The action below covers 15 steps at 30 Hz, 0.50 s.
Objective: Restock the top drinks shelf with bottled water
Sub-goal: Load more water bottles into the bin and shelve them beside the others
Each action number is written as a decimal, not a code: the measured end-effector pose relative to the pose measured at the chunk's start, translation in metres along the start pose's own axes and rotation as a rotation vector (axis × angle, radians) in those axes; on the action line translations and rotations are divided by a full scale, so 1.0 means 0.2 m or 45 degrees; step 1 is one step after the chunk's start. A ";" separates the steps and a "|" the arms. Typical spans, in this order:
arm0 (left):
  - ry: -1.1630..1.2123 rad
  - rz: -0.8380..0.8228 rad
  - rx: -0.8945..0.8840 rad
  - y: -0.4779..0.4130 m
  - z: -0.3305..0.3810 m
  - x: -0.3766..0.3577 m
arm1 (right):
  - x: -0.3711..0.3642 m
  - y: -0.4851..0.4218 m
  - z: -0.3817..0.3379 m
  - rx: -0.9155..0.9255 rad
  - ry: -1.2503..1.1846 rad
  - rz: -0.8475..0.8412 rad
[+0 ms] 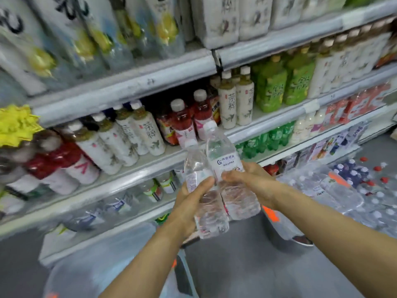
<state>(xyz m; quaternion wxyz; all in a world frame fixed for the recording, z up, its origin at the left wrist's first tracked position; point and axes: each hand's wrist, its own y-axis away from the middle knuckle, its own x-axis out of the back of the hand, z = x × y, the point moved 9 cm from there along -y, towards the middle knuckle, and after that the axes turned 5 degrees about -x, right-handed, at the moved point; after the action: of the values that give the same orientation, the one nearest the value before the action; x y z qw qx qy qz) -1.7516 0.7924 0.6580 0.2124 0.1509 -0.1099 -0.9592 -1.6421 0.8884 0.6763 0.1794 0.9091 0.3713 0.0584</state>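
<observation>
Grips are closed: left hand (189, 205) around one water bottle (195, 166), right hand (251, 179) around a second bottle (223, 151). Since they are touching, one could be knocked loose during lifting.

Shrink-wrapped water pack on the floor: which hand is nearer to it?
Right. The right hand, gripping one water bottle, is just left of the pack; the left hand, gripping the other bottle, sits farther left, beyond the right hand.

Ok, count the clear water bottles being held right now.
2. The left clear plastic water bottle is gripped by the left hand; the right clear plastic water bottle by the right hand, side by side. Shrink-wrapped packs on the floor hold more.
</observation>
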 end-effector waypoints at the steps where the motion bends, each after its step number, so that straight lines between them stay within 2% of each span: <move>1: -0.033 0.015 -0.039 0.05 0.09 0.08 | -0.09 0.02 -0.08 0.036 0.009 0.002; 7: -0.097 0.135 -0.296 0.29 0.66 0.46 | -0.57 0.14 -0.58 0.305 0.051 -0.019; 15: -0.039 0.076 -0.688 0.52 1.35 0.70 | -1.04 0.28 -1.28 0.613 -0.031 -0.249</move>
<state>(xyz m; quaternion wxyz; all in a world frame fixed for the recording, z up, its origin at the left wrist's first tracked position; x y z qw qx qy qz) -1.9235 0.6777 0.9033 0.2713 0.0708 0.1426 -0.9492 -1.8151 0.7794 0.9414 -0.0328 0.8861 0.4583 -0.0602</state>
